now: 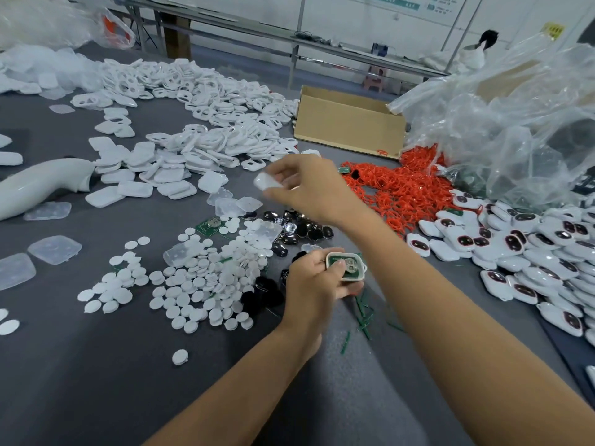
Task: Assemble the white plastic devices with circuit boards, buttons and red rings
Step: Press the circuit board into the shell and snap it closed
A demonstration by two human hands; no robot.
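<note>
Head view: left hand point(314, 281) grips open shell point(347, 268) by edges, thumb on rim, green board face up, so cavity is presented for closing. Right hand point(302, 185) raised over table point(96, 365), fingertips pinching white cover point(266, 182), blurred; likely next part for shell. Stock lies within reach: discs point(206, 284) left, red rings point(399, 188) ahead, finished devices point(531, 249) right
</note>
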